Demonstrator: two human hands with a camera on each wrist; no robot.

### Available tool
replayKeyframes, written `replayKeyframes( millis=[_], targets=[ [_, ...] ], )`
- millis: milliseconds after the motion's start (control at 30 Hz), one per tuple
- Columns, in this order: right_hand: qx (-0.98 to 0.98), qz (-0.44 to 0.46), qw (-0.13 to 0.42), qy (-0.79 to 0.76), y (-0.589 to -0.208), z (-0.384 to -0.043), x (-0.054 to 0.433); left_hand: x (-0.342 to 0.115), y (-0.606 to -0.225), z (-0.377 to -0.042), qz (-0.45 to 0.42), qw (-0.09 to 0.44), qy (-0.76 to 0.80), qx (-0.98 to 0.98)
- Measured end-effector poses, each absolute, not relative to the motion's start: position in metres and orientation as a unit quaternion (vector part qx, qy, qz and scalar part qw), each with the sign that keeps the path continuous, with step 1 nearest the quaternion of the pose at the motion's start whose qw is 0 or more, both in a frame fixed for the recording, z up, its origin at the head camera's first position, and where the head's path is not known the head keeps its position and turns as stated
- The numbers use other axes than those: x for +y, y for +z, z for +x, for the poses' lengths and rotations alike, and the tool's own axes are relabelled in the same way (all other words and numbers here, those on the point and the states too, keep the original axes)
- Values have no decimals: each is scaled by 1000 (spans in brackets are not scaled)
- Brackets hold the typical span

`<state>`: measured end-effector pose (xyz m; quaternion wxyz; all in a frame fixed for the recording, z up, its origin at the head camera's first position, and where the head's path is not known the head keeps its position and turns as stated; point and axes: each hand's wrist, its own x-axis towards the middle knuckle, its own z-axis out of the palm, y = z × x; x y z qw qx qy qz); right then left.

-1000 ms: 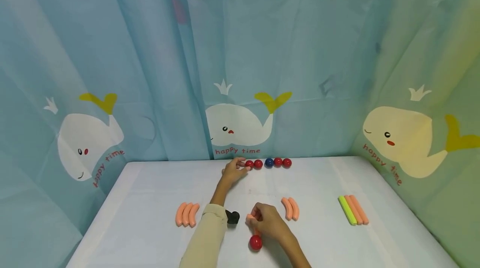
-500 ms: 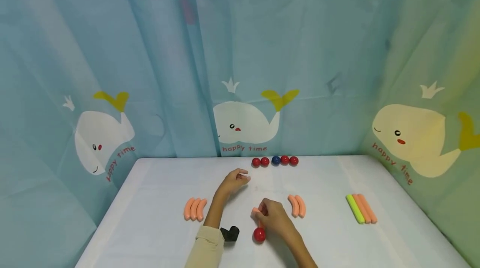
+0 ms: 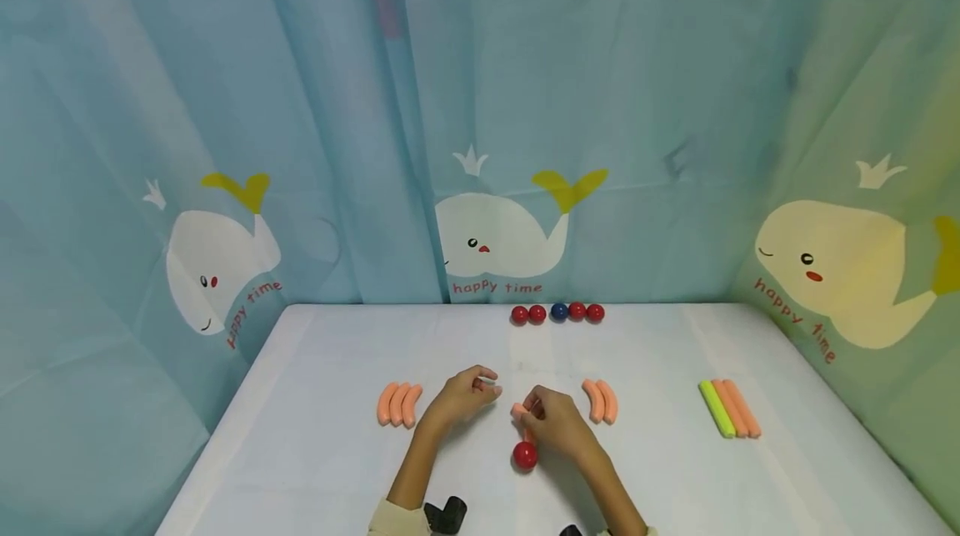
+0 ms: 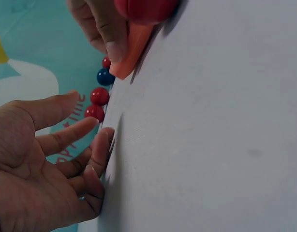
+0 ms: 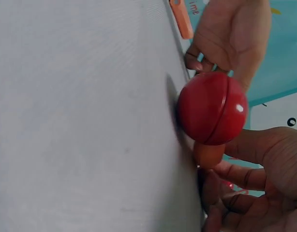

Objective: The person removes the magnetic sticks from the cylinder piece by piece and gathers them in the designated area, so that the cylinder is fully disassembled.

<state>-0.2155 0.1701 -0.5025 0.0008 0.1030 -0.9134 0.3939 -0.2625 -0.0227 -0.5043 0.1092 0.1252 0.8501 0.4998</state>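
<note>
My right hand (image 3: 562, 426) pinches an orange stick (image 4: 138, 43) between thumb and fingers, low over the white table. At the near end of that stick is a glossy red ball (image 3: 525, 456), which seems joined to it. In the right wrist view the ball (image 5: 211, 108) hides part of the stick behind it. My left hand (image 3: 459, 399) is a short way left of the stick's far end, fingers loosely bent and holding nothing. Its palm (image 4: 37, 179) faces the right hand in the left wrist view.
Several balls, red with one blue (image 3: 558, 312), line the table's back edge. Three curved orange sticks (image 3: 399, 404) lie at left. Two more curved orange sticks (image 3: 600, 401) lie right of my right hand. Farther right are a green stick (image 3: 717, 409) and two straight orange sticks (image 3: 737, 408).
My left hand has left the row of balls at the back and come nearer, beside the right hand. The right hand still pinches the stick. The head view has shifted slightly.
</note>
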Motion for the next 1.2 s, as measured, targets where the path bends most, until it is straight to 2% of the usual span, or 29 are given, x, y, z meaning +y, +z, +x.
replayKeyframes(
  millis=[200,400,733,1000,1200],
  targets=[
    [-906,142,1,400,-500,-217,174,-30,-501,-242,159,97,473,861],
    [-907,184,53,376,-501,-220,172,-37,-503,-229,173,84,462,866],
    [-914,59,67,395,-500,-219,170,-41,-503,-226,170,69,467,865],
    [-925,45,87,366,-498,-221,177,-44,-504,-231,176,70,465,865],
    [-933,98,118,326,-494,-220,175,-40,-510,-236,229,34,430,873]
  ],
)
